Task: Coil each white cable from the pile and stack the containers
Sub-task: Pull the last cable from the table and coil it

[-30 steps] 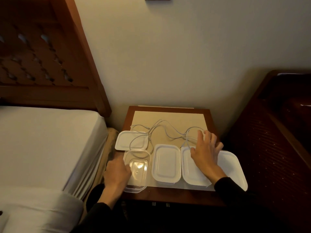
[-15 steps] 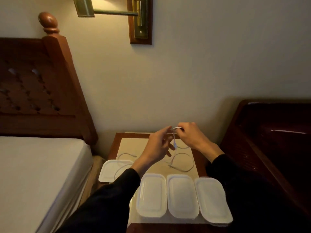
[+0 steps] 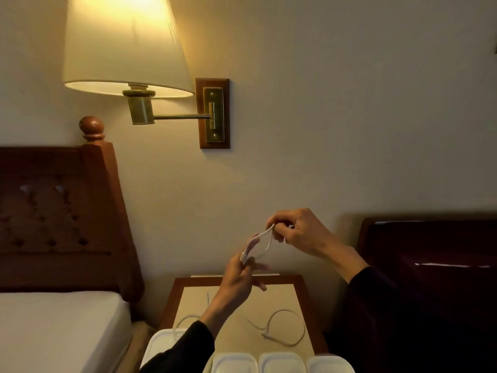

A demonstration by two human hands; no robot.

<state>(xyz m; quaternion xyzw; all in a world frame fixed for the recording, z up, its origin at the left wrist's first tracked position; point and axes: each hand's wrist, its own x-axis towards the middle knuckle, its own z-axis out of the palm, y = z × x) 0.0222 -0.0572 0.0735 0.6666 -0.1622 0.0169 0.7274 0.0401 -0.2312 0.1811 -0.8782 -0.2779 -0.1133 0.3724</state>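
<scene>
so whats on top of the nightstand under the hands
Loose white cables lie on the nightstand, with white containers along its near edge. The left sleeve covers part of them.

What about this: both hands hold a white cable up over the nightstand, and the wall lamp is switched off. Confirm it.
Not quite. The head view shows the wall lamp lit, its shade glowing. The rest holds: the left hand and right hand hold a white cable up over the nightstand.
</scene>
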